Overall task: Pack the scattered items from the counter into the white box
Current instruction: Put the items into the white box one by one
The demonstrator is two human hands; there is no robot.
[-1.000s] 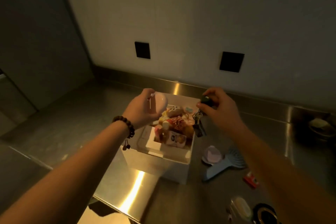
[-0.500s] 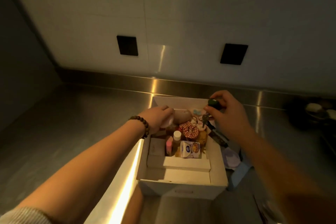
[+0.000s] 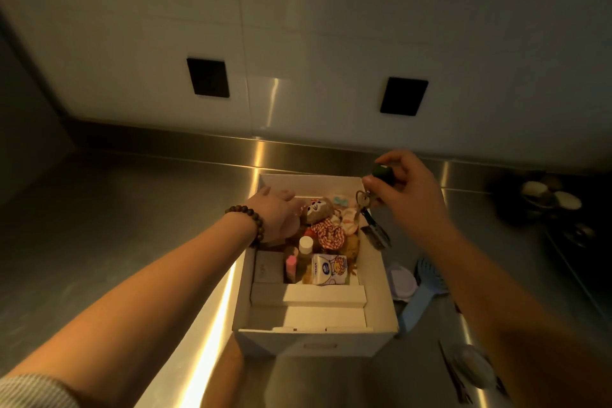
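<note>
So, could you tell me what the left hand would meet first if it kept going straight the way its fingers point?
Most likely the brown plush toy in the white box: the left hand reaches over the left wall with fingers aimed right at it, nearly touching. Depth is unclear, so it may pass just above.

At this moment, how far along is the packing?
Mostly done: the white box already holds a plush toy, scrunchie and carton. The right hand dangles a key bunch over it; the left hand reaches inside. A blue brush remains on the counter.

Left hand (image 3: 276, 215) low, fingers extended; right hand (image 3: 402, 190) raised, fingers pinched.
</note>
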